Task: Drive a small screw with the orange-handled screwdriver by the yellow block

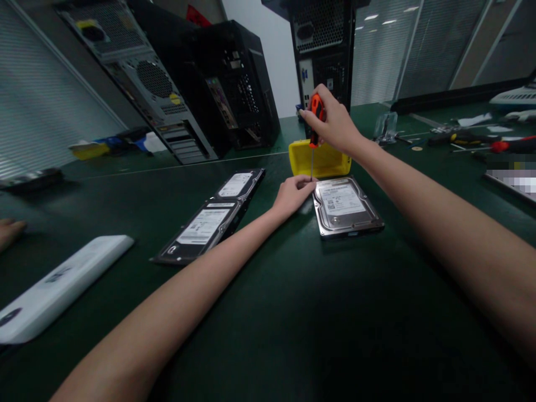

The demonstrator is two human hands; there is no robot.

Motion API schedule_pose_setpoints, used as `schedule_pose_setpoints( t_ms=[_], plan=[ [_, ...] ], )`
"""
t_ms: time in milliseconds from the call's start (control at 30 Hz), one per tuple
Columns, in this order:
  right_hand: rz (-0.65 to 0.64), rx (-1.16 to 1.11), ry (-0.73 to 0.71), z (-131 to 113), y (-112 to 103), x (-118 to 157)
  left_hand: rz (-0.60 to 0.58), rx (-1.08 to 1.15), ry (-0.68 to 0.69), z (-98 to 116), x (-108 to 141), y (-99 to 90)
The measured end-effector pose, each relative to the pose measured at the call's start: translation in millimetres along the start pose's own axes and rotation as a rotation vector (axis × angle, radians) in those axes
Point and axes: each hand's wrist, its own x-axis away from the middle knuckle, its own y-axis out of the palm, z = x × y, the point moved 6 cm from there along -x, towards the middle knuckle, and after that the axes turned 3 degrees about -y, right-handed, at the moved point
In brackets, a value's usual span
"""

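My right hand (335, 120) is closed around the orange and black handle of a screwdriver (317, 109), which points almost straight down. Its thin shaft reaches the far left corner of a silver hard drive (343, 204) lying label up on the table. At that same corner my left hand (292, 195) has its fingers closed against the drive, right by the screwdriver's tip. The tip itself and any screw under it are too small to make out. Just behind the drive stands a yellow container (299, 159), partly hidden by my right hand and wrist.
Two more hard drives (205, 226) (237, 184) lie end to end left of my left hand. Computer cases (154, 78) (257, 78) (326, 56) stand behind. A white slab-shaped object (75, 279) and another person's hand (9, 231) are at left. Pliers (464, 138) and other tools lie at right.
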Motion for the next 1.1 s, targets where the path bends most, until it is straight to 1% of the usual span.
schedule_pose_setpoints(
  t_ms=[233,533,867,1100],
  plan=[
    [-0.019,-0.004,-0.006,-2,0,1,-0.002,0.014,0.010,-1,0,0.0],
    [-0.012,0.056,0.017,4,2,-2,-0.008,0.001,0.004,0,1,-0.7],
    [-0.025,-0.014,-0.021,-5,0,0,-0.002,-0.016,0.010,-1,-1,0.0],
    [-0.006,0.017,-0.040,-6,-1,-1,-0.002,-0.019,0.011,-1,-1,-0.4]
  ],
)
